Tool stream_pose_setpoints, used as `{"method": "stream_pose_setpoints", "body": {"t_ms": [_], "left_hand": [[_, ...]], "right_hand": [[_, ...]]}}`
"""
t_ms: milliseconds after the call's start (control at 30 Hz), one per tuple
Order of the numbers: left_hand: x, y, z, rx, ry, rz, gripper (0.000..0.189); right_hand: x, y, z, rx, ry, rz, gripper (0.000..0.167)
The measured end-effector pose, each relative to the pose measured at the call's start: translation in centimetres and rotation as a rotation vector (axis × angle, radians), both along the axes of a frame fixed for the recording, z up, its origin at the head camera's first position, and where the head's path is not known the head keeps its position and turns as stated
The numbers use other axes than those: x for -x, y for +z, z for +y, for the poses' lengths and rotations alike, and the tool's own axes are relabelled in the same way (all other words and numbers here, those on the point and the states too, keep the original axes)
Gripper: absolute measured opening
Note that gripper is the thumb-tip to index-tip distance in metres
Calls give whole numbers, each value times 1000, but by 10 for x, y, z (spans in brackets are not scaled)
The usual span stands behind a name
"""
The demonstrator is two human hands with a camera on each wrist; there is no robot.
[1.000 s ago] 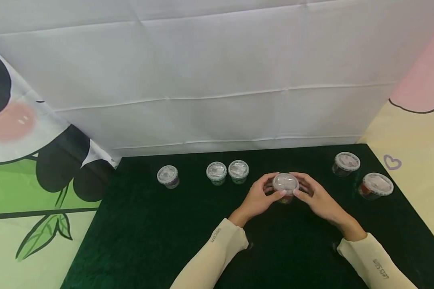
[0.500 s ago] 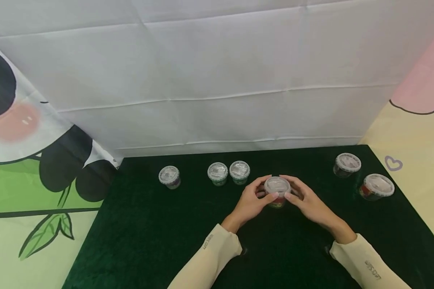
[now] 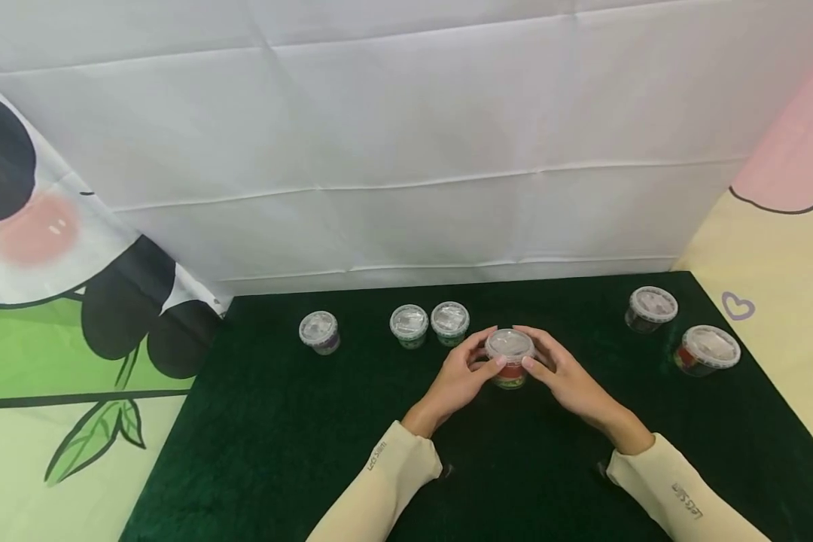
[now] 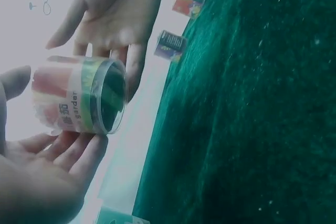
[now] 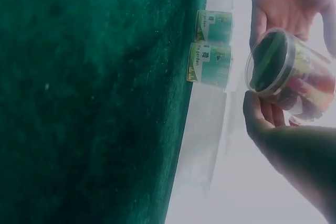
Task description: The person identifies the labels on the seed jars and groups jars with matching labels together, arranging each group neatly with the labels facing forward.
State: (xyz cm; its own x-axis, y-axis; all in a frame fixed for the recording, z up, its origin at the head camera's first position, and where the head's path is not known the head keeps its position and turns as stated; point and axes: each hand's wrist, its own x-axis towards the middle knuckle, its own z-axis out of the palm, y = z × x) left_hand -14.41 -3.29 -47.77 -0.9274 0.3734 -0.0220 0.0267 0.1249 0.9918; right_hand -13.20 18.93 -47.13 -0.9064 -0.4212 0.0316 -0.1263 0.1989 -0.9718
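Note:
Both hands hold one clear round plastic tub with a white-rimmed lid and a red, green and yellow label. My left hand grips its left side and my right hand its right, thumbs toward me and fingers round behind. In the left wrist view, the tub's base faces the table with a gap between. Beyond the left fingertips stand two small lidded tubs side by side, the left one and the right one, with green-and-white labels in the right wrist view.
A purple-labelled tub stands farther left on the dark green tablecloth. At the right edge are a dark tub and a wide red-labelled tub. A white cloth wall rises behind the table.
Both hands have moved left together with the tub, bringing it closer to the pair of small tubs. The other tubs keep their places on the table.

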Motion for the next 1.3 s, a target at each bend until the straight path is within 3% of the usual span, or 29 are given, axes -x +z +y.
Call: {"method": "stream_pose_setpoints", "body": {"t_ms": [233, 433, 667, 900, 1167, 1300], "left_hand": [[-1, 4, -2, 23, 92, 34, 53], [0, 5, -8, 15, 27, -4, 54], [-1, 6, -12, 48, 96, 7, 55], [-2, 8, -18, 60, 32, -54, 55], [-6, 12, -16, 118, 126, -60, 56], [-6, 12, -17, 122, 79, -65, 54]], "right_hand": [[2, 2, -6, 0, -8, 3, 57], [3, 4, -8, -1, 12, -2, 54], [2, 6, -16, -6, 7, -23, 58], [3, 3, -16, 31, 32, -57, 57], [2, 5, -19, 32, 8, -104, 59], [4, 6, -17, 44, 20, -123, 58]]}}
